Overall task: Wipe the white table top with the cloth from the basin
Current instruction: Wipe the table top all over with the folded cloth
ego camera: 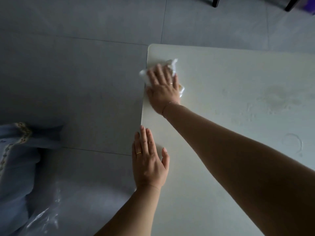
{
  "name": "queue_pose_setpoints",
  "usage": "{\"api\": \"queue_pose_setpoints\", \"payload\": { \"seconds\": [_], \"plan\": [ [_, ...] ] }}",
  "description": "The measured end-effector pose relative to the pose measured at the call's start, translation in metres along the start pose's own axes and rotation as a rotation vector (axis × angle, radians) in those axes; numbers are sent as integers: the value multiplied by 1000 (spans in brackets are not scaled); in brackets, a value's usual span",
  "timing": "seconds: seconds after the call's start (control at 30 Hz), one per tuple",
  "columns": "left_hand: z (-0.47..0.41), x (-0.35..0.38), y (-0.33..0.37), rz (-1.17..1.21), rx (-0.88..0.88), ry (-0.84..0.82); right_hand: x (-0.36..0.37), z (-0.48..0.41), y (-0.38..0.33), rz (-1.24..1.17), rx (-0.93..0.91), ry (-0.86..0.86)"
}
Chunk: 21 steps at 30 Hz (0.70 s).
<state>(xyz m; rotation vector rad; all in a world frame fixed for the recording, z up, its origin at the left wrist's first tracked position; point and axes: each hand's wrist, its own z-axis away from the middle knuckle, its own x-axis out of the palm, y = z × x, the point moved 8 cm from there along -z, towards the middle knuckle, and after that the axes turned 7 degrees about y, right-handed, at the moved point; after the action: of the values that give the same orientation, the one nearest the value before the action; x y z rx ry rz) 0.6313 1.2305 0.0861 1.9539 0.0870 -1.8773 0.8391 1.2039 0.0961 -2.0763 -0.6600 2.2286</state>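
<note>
Up near the far left corner of the white table top (221, 79) lies the cloth (173, 63), white and crumpled, one end bunched ahead of the fingers and another lapping just over the table's left edge. The right hand (163, 89) lies palm down on top of it, fingers straight and slightly spread and pressing it flat to the surface rather than curling round it. That arm reaches in from the lower right, stretched long across the table, with a thin bracelet (170, 103) at the wrist.

Nearer the body, the left hand (149, 160) rests flat on the table's left edge, fingers straight and together and pointing away, the thumb out to the right, holding nothing. It wears a gold ring (138, 152). The two hands are well apart along the same edge.

Farther right the table shows a patch of wet smears (276, 99) and a faint ring-shaped mark (292, 142). Grey floor tiles (85, 68) lie beyond and left of the table. At the lower left are a blue garment with patterned trim (17, 150) and some clear, glinting plastic (46, 217). Dark furniture legs (215, 2) stand at the top edge.
</note>
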Motion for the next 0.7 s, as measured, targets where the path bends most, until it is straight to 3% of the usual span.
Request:
{"api": "queue_pose_setpoints", "payload": {
  "seconds": [0.07, 0.13, 0.27, 0.37, 0.43, 0.57, 0.63, 0.7],
  "plan": [
    [0, 1, 0, 1, 0, -5, 1, -1, -10, 23, -221, -60],
    [0, 1, 0, -5, 8, -1, -5, -15, 6, 59, -293, -65],
    [1, 3, -1, -8, 13, -9, -23, -55, 66, 37, 36, 21],
    [0, 4, -1, -4, 11, -9, -18, -62, 60, 40, 227, 47],
    [1, 4, 0, -3, 19, -4, -12, -58, 30, 30, 165, 35],
    [0, 3, 0, -12, 16, -9, -5, -52, 0, 32, -158, -36],
    [0, 2, 1, -11, 19, -9, -13, -61, 20, 32, -136, -3],
    [0, 1, 1, -9, 20, -7, -23, -70, 58, 21, 39, 44]
  ]
}}
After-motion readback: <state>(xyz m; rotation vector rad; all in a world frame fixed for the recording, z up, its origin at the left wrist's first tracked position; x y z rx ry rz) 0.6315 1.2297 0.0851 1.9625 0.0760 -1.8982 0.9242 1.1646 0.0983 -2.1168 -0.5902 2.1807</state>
